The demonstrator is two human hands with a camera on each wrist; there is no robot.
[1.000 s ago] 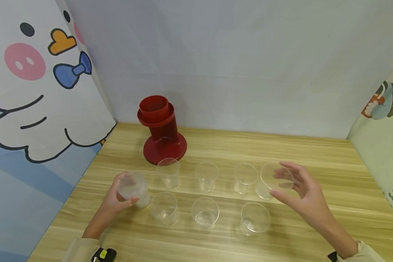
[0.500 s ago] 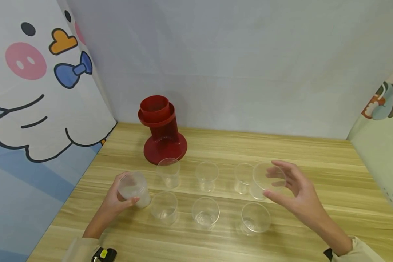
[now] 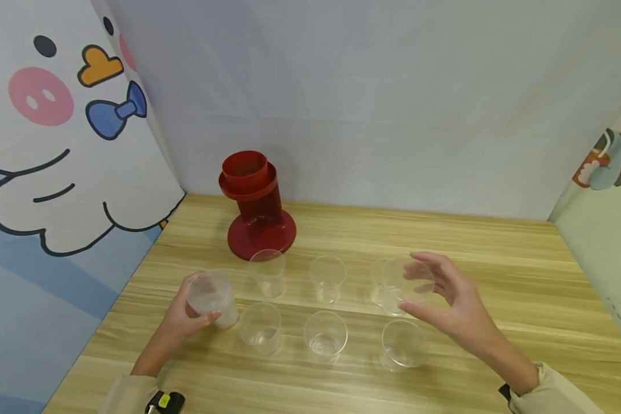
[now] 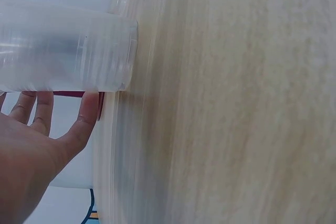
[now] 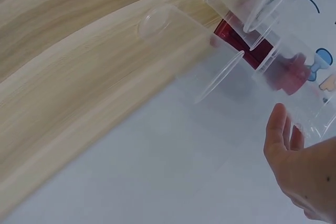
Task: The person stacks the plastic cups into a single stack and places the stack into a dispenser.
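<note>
At the left of the table, my left hand [image 3: 178,322] grips a stack of nested clear plastic cups [image 3: 211,296]; in the left wrist view the stack [image 4: 63,51] stands with its base close to the wood. My right hand [image 3: 457,307] holds a single clear plastic cup [image 3: 399,296] between thumb and fingers. Seen from the head, this cup overlaps the rightmost cup of the back row [image 3: 375,282]; whether they touch I cannot tell. Other clear cups stand mouth up in two rows, such as the back middle cup [image 3: 328,279] and front middle cup [image 3: 325,336].
A red stand with a round base and cylindrical top [image 3: 259,213] is behind the back row at left. White cloth [image 3: 367,115] hangs behind the wooden table [image 3: 471,241], with printed cloths on both sides. The front right cup [image 3: 403,345] is below my right hand.
My right hand has moved left with its cup, which now overlaps the back row's rightmost cup in view. The left hand and its stack have stayed in place.
</note>
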